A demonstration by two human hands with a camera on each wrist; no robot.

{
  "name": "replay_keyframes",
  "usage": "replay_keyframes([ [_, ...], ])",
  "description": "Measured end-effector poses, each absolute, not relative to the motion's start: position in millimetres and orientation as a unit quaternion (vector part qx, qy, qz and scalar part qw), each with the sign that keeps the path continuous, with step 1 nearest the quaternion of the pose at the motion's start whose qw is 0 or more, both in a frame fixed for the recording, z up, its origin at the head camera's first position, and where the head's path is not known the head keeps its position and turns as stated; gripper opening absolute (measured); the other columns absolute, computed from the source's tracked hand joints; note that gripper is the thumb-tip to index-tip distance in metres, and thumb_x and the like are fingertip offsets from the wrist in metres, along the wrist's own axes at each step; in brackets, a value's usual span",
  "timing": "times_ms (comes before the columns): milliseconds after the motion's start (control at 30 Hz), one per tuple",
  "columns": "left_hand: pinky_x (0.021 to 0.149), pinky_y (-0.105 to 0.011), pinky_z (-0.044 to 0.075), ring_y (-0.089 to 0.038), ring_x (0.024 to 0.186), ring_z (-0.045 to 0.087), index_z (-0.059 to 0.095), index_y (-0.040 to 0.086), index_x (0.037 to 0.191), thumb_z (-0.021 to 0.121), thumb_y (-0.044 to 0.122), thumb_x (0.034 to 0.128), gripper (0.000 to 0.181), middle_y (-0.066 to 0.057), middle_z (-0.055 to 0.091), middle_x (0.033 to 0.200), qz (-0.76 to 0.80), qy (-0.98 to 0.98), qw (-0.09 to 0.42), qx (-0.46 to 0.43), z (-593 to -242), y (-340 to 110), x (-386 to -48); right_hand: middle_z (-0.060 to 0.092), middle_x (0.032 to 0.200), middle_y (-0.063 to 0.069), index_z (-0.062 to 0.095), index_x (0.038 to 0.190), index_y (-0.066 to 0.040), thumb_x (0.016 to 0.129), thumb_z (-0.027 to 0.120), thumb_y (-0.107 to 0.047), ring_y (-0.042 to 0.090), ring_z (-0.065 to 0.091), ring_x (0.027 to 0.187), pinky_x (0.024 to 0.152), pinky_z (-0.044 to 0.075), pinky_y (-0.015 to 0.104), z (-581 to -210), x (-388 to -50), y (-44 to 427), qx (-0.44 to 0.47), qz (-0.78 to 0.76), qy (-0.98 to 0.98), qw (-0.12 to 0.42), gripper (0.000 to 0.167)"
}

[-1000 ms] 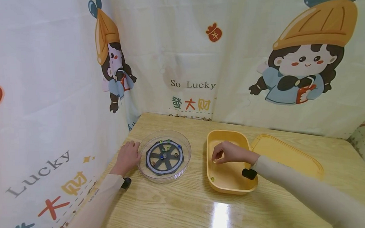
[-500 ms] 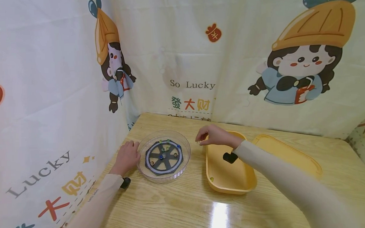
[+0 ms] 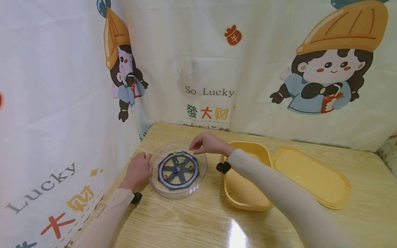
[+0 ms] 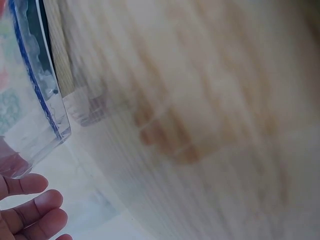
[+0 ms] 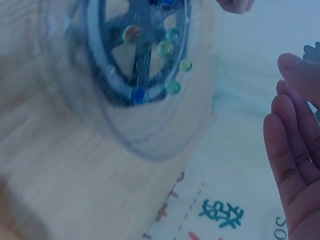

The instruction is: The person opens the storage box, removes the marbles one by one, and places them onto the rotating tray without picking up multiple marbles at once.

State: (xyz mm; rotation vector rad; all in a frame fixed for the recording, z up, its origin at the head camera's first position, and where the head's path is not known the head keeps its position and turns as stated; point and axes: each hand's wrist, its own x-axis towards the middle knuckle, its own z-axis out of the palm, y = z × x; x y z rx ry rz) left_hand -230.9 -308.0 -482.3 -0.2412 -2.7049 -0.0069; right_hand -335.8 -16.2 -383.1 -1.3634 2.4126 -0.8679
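Observation:
My right hand (image 3: 209,143) is above the right rear rim of a round clear dish (image 3: 179,192), thumb and fingertips together. A tiny pale marble (image 3: 191,149) shows at its fingertips; in the right wrist view the fingers (image 5: 280,145) hide it. Inside the dish lies a dark wheel-shaped piece (image 3: 189,181) with a pale ring and spokes. Several glass marbles (image 5: 165,47), green, blue and amber, sit on it. The left hand (image 3: 139,171) rests against the dish's left side. In the left wrist view its fingers (image 4: 35,207) lie loosely by the dish's edge.
A yellow bin (image 3: 243,195) stands right of the dish, with one yellow-green marble (image 3: 230,194) near its front left corner. Right of the bin lies a flat yellow lid (image 3: 315,174). A printed curtain (image 3: 196,65) closes off the table (image 3: 176,227) behind and at the left.
The right hand has moved left with the marble, out of the bin, across the table and over the dish. My left hand has stayed at the dish's side.

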Motion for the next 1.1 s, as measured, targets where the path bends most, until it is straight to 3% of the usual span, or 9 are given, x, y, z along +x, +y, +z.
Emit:
replay_keyframes([
  [367, 0.062, -0.045, 0.042, -0.031, 0.070, 0.048, 0.057, -0.003, 0.097, 0.057, 0.008, 0.0805, 0.020, -0.017, 0.051, 0.078, -0.005, -0.973, 0.212, -0.089, -481, -307, -230, 0.072, 0.089, 0.009, 0.072, 0.095, 0.000, 0.081, 0.070, -0.007, 0.008, 0.062, 0.073, 0.071, 0.052, 0.020, -402, -337, -65, -0.464, -0.334, 0.805, 0.161, 0.015],
  [1100, 0.064, -0.044, 0.043, -0.032, 0.073, 0.048, 0.056, -0.002, 0.098, 0.059, 0.011, 0.0790, 0.024, -0.016, 0.051, 0.079, 0.002, -0.976, 0.202, -0.078, -482, -308, -233, 0.072, 0.088, 0.009, 0.073, 0.092, -0.001, 0.081, 0.071, -0.004, 0.007, 0.062, 0.072, 0.066, 0.049, 0.014, -428, -333, -120, -0.475, -0.295, 0.811, 0.171, 0.012],
])
